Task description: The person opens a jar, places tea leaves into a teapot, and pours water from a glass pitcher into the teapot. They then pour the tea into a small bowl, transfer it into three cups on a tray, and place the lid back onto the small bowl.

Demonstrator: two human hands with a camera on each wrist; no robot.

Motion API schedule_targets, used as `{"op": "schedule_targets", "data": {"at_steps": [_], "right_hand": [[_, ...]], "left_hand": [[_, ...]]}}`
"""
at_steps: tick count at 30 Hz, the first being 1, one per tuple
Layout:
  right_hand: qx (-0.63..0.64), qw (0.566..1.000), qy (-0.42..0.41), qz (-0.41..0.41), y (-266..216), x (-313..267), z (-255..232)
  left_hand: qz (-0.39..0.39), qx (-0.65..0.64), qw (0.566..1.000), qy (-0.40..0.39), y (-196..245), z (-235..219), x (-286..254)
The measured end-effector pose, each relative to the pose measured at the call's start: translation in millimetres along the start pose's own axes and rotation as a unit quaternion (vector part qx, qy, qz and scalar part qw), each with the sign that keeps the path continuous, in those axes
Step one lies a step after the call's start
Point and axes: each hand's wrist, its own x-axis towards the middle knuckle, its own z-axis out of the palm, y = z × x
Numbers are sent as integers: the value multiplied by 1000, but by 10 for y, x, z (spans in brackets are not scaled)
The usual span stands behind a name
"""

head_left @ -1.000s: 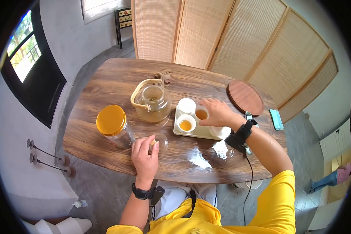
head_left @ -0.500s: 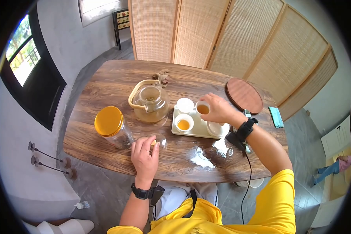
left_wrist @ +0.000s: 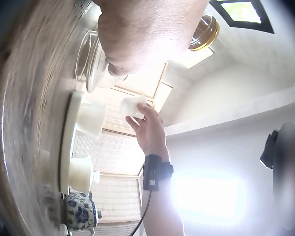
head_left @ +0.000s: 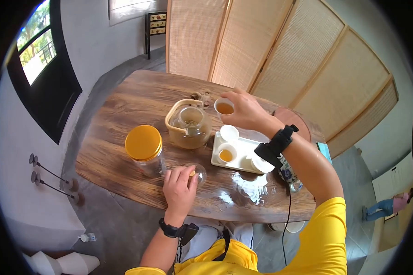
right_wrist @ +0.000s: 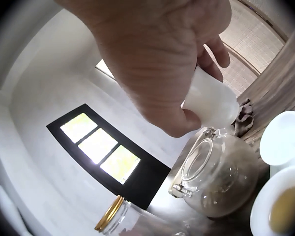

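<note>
My right hand (head_left: 250, 111) grips a white cup (head_left: 224, 108) of amber tea, raised behind the tray and to the right of the glass teapot (head_left: 190, 137). In the right wrist view this cup (right_wrist: 211, 101) overlaps the top of the teapot (right_wrist: 226, 177), whose wooden handle leans to one side. At the table's front, the fingers and thumb of my left hand (head_left: 180, 192) pinch the small knob of a clear glass lid (head_left: 201, 177) resting on the wood. A second tea-filled cup (head_left: 226, 154) stands on the pale tray (head_left: 244, 147).
Also on the tray are a white piece (head_left: 229, 133) and a lidded white cup (head_left: 261, 165). A blue-and-white teapot (left_wrist: 80, 212) stands beside it. A yellow-lidded jar (head_left: 143, 143) is left, a round wooden board (head_left: 294, 120) back right. Water (head_left: 257, 189) wets the table front.
My right hand has lifted the cup from over the tray and carried it back and left, towards the teapot. The left hand stays at the lid; the head view has shifted slightly.
</note>
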Motion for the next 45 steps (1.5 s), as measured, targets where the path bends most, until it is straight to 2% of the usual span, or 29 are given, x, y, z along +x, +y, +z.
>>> {"op": "schedule_targets", "data": {"at_steps": [4,10,19,22,25,27,28,29,30,31,32,35,36,38,39,42,45], "right_hand": [[-61,997,-42,-26,-186,260,43],[-178,978,-37,-102,-327,478,247],[-386,891,19,-238,-491,569,409],[-426,871,-2,-245,-551,566,415],[-430,865,14,-260,-579,560,480],[-491,834,-30,-249,-712,468,416],[-474,837,-43,-270,-686,468,430],[-475,840,-68,-253,-691,484,494],[-456,843,-11,-285,-606,445,531],[-434,859,-7,-273,-633,411,499],[-365,893,1,-264,-525,479,611],[-340,888,198,-240,-295,751,1183],[-394,880,107,-241,-410,739,1064],[-405,863,161,-254,-358,816,1176],[-425,857,158,-246,-422,697,1048],[-407,862,186,-236,-391,771,1140],[-391,872,182,-232,-353,758,1077]], "left_hand": [[-1,-8,1000,-4,-9,-5,0],[4,-20,1000,-8,-3,-26,8],[-2,-36,999,-14,6,-55,31],[1,-38,999,-11,-5,-43,26],[-2,-47,999,-11,23,-66,51],[-6,-43,999,-15,8,-54,35],[-12,-39,999,-16,30,-43,33],[-8,-30,999,-39,20,-37,21],[-9,-17,999,-41,20,-18,-9],[-4,-12,999,-33,41,17,-26],[-1,-5,999,-44,50,33,-38],[-11,-1,998,-62,-81,65,-87],[22,0,998,-50,-245,90,-123],[57,20,997,-41,-29,-15,-16],[76,33,996,-29,135,-104,39],[40,15,998,-55,137,-102,61],[50,27,998,-37,179,-123,76]]}}
